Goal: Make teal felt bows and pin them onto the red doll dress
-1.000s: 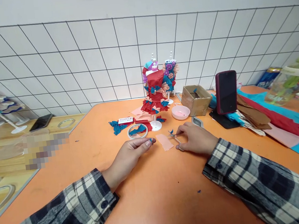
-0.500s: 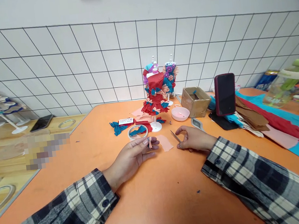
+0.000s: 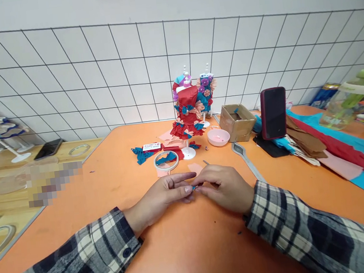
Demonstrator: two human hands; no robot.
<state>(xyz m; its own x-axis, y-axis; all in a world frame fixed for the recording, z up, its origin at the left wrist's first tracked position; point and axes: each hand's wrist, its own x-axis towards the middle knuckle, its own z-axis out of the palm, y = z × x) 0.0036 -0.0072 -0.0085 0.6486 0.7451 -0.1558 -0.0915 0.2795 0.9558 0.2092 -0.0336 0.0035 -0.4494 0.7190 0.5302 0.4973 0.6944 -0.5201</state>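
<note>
My left hand (image 3: 167,195) pinches a small blue paper piece (image 3: 193,188) between thumb and fingers. My right hand (image 3: 225,188) meets it there, its thumb and fingertips closed on the same piece. Fingers cover most of it. Just above my right knuckles the tip of a thin grey tool (image 3: 206,162) shows; I cannot tell whether it is held or lying down. Behind my hands are a pink crepe paper scrap (image 3: 195,168) and a roll of tape (image 3: 166,161). Farther back stands a doll-size dress form in a red paper dress (image 3: 189,109) with blue and pink bows.
A pink bowl (image 3: 218,137), a cardboard box (image 3: 238,123) and grey-handled scissors (image 3: 243,153) lie beyond my right hand. A phone (image 3: 274,113) stands upright near coloured paper strips (image 3: 330,141). Blue paper scraps (image 3: 143,155) and a small box (image 3: 152,147) lie left of the dress.
My right hand has moved left and toward me to join my left hand. The pink-and-blue piece in my left hand has turned and is now mostly covered by fingers.
</note>
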